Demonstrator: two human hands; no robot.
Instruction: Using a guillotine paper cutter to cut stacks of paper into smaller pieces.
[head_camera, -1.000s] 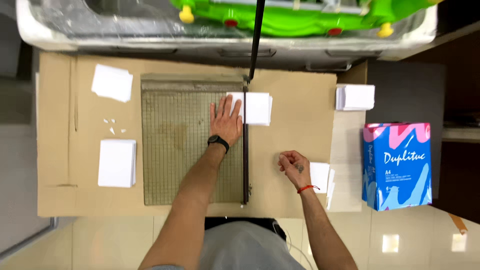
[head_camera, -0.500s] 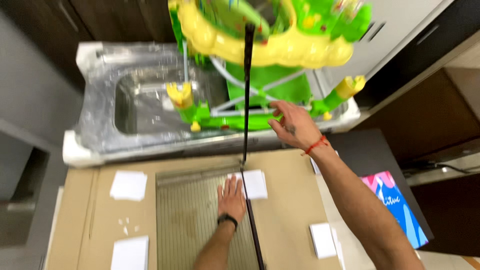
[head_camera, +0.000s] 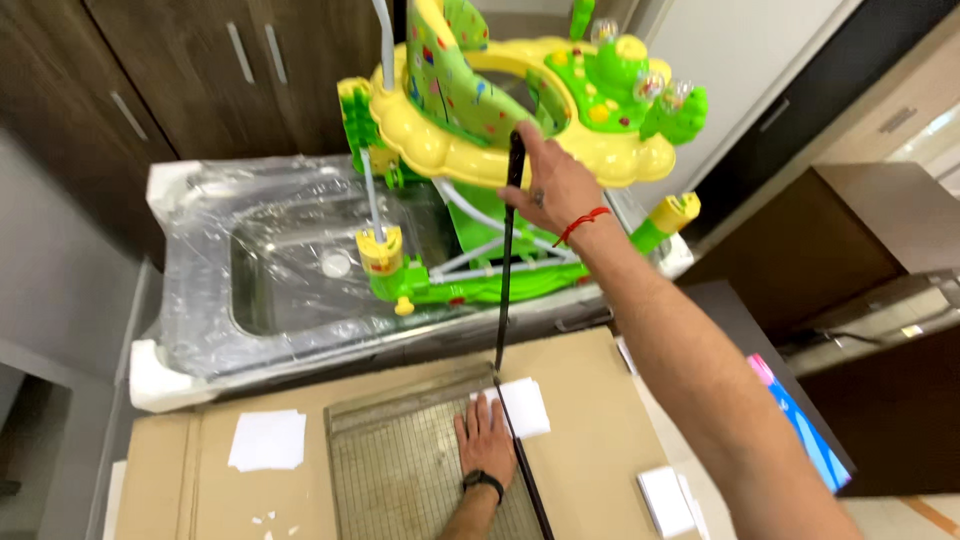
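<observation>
The right hand (head_camera: 555, 185) is raised high, fingers wrapped around the top of the black cutter arm (head_camera: 505, 280), which stands lifted steeply from its pivot at the far edge of the paper cutter (head_camera: 400, 470). The arm runs down from that grip to the cutter's right edge, where its lower blade continues toward the near side. The left hand (head_camera: 487, 440) lies flat and open, palm down, on the gridded cutter bed, pressing on the stack of white paper (head_camera: 522, 407) that sits at the far right corner of the bed. The paper pokes out past the blade line to the right, so part of it hangs over the cardboard (head_camera: 590, 440) covering the counter; the fingertips touch its left part, just beside the blade. A dark band sits on the left wrist and a red thread on the right one. Another white paper stack (head_camera: 267, 439) lies on the cardboard well to the left of the cutter, with small paper scraps (head_camera: 270, 520) near it, and a third small stack (head_camera: 667, 498) lies to the right. Behind the counter, a plastic-wrapped steel sink (head_camera: 290, 270) carries a green and yellow baby walker (head_camera: 500, 120).
</observation>
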